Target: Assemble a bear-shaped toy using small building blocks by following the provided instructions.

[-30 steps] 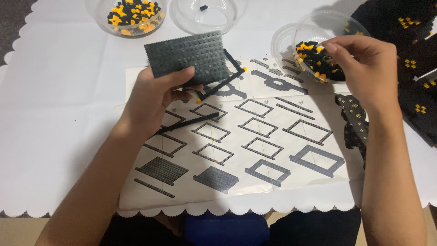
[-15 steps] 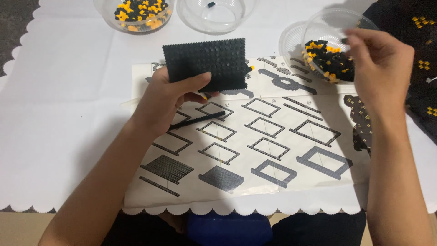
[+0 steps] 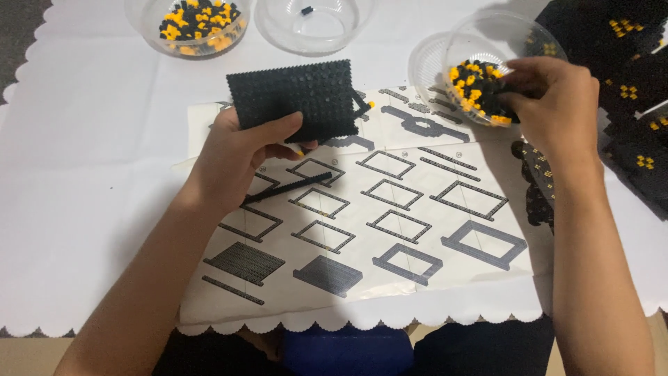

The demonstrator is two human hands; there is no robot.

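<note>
My left hand [image 3: 240, 157] holds a black studded building plate [image 3: 296, 99] above a printed instruction sheet [image 3: 390, 223], thumb across the plate's lower edge. A thin black strip [image 3: 289, 188] juts out from under that hand over the sheet. My right hand [image 3: 553, 104] reaches into a tilted clear plastic bowl [image 3: 480, 42] of small black and yellow pieces [image 3: 473, 87]; its fingertips are buried among the pieces, so whether they pinch one is hidden.
Two more clear bowls stand at the back: one with black and yellow pieces [image 3: 191, 21], one nearly empty [image 3: 313, 24]. Black built sections with yellow dots [image 3: 626, 63] lie at the right. A white scalloped cloth [image 3: 83, 174] covers the table.
My right hand has dropped from the bowl's rim into the pieces. My left hand has kept hold of the black plate, turning its studded face more toward me.
</note>
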